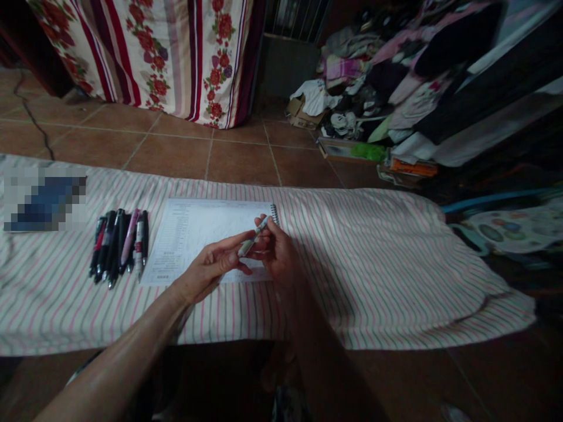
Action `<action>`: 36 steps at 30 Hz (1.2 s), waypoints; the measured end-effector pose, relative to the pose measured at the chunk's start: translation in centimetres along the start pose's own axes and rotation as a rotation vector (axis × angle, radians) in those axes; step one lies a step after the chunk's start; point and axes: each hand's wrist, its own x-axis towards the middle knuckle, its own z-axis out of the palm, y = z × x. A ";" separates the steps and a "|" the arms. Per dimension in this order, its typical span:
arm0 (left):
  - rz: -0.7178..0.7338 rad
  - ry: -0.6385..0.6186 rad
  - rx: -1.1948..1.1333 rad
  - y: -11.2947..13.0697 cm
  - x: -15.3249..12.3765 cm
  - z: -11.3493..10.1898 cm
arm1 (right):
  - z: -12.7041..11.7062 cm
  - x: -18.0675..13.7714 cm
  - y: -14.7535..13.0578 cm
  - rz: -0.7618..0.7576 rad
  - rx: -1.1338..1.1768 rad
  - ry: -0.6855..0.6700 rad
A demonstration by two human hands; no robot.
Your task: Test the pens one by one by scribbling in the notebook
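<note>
Here, the person's two hands meet over a spiral-bound notebook [197, 234] and share one pale pen [253, 237] between them. The left hand [211, 266] reaches in from the lower left with its palm turned partly upward, and its fingers [233, 241] pinch the lower end of the pen. The right hand [277, 255] comes up from below, and its fingers [269, 231] are closed on the upper end, so that the pen slants up to the right, lifted clear of the page, just inside the notebook's wire binding. The notebook lies open and flat on a striped cloth [373, 264], showing a printed sheet whose writing is too small to read. Just to its left lies a row of pens [118, 243], side by side and touching, dark ones mixed with a pink one and a white one, their tips toward the person. Farther left on the cloth is a blurred patch [44, 202] that cannot be made out. Beyond the cloth the tiled floor [176, 146] runs to a hanging floral sheet [176, 53], and a heap of clothes [387, 76] fills the far right corner.
</note>
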 end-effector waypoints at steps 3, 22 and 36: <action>0.001 0.007 -0.013 0.0 0.0 0.0 | 0.1 -0.2 0.0 0.018 0.003 -0.044; 0.027 -0.012 0.026 -0.4 0.1 -0.2 | 1.3 -1.0 0.0 0.059 0.001 -0.033; 0.039 0.026 0.050 -0.5 0.2 -0.3 | 1.2 -0.7 0.6 0.007 0.039 -0.053</action>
